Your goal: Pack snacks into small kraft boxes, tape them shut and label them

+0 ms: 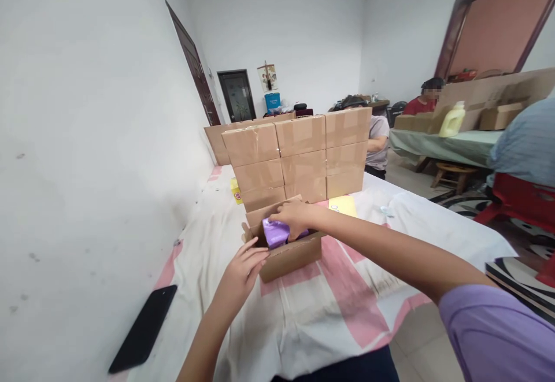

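An open cardboard box [291, 259] stands on the cloth-covered table in front of me. Inside it sits a shiny purple package [274, 232], partly hidden by the box wall and my fingers. My right hand [295, 218] reaches into the box from above, its fingers curled over the purple package and gripping it. At the near left corner of the box is my left hand [245, 263], fingers stretched out and touching the box edge, holding nothing.
Taped cardboard boxes [303, 159] stand stacked behind the open box. A yellow packet [342, 206] and a yellow carton [236, 191] lie beside the stack. A black phone [144, 329] rests near the left wall. Other people sit beyond, around a green-covered table [433, 146].
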`<state>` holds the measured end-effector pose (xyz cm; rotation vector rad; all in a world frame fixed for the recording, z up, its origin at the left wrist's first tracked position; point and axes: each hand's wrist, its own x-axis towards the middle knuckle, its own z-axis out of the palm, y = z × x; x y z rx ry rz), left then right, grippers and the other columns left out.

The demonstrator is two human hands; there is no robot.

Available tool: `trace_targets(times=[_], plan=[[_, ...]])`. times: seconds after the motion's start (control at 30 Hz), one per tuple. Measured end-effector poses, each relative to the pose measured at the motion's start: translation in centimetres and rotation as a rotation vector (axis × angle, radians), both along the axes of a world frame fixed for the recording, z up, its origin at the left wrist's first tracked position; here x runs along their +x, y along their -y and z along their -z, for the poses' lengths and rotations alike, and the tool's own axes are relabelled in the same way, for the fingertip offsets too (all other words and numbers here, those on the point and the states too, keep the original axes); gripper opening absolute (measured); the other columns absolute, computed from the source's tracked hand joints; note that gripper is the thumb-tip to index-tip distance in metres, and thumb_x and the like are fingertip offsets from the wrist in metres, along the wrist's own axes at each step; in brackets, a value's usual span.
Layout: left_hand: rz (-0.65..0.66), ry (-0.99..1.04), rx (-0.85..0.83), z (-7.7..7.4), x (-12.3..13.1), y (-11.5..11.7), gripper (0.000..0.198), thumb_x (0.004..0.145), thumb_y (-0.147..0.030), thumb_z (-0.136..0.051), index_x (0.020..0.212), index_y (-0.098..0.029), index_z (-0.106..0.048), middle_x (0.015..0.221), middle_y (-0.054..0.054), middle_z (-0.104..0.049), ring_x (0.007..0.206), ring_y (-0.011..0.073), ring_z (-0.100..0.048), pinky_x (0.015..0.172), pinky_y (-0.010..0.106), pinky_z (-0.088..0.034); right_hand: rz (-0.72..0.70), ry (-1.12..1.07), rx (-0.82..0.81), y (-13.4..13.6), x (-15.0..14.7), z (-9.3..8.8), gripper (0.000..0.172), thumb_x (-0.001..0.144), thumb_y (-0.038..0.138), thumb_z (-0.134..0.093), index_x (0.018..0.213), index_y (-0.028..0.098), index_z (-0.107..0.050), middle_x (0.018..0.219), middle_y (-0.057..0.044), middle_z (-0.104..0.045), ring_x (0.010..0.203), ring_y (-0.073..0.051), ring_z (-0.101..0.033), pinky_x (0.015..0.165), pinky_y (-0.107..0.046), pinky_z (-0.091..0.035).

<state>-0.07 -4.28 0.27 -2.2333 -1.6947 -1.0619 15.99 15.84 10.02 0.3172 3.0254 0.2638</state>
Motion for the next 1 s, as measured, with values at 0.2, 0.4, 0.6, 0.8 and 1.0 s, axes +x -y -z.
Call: trace_targets(times=[0.2,0.4,0.6,0.8,1.0], plan=[[-0.001,0.032,0.013,0.1,0.2,-0.3,0.025,0.1,-0.024,-0.049,0.113,-0.024,-0.07,0.118,0.002,-0.074,0.132,0.0243,-0.057,0.104,0.044,-0.056,-0.023,0.017,-0.126,-0.2,-2.7,2.8,0.051,0.072,0.018,-0.076,0.123,0.024,-0.068,0.122,-0.013,-0.067,0.096,-0.028,-0.068,0.079,-0.033,-0.048],[-0.031,0.037,0.076,0.6,0.4,-0.3,0.025,0.099,-0.022,-0.05,0.113,-0.028,-0.071,0.136,0.005,-0.064,0.141,0.0258,-0.048,0.111,0.049,-0.049,-0.042,-0.083,-0.235,-0.6,-1.1,1.7,0.029,0.075,0.024,-0.079,0.104,0.026,-0.077,0.105,-0.005,-0.075,0.099,-0.025,-0.068,0.082,-0.031,-0.049],[-0.123,0.239,0.098,1.8,0.0,0.1,0.035,0.095,-0.031,-0.059,0.13,-0.032,-0.056,0.17,0.004,-0.012,0.155,0.0296,-0.021,0.119,0.053,-0.037,0.274,-1.216,-0.66,-1.6,7.9,4.7,0.04,0.097,0.05,-0.05,0.116,0.021,-0.07,0.113,-0.01,-0.072,0.102,-0.024,-0.067,0.089,-0.037,-0.053],[-0.103,0.579,-0.088,2.5,-1.0,-1.4,0.056,0.099,-0.044,-0.047,0.148,-0.025,-0.028,0.14,0.016,-0.061,0.13,0.025,-0.06,0.108,0.048,-0.048,0.155,-1.192,-0.936,1.2,8.7,11.0,0.049,0.103,0.053,-0.035,0.106,0.023,-0.074,0.129,-0.009,-0.068,0.127,-0.025,-0.058,0.116,-0.046,-0.036],[-0.284,0.534,-0.007,2.5,-1.2,-4.6,0.058,0.093,-0.041,-0.052,0.146,-0.022,-0.038,0.139,0.017,-0.06,0.131,0.0298,-0.056,0.105,0.05,-0.048,0.375,-1.341,-0.862,0.5,5.8,12.1,0.053,0.092,0.03,-0.052,0.144,0.025,-0.051,0.146,-0.012,-0.055,0.123,-0.025,-0.059,0.104,-0.044,-0.047]])
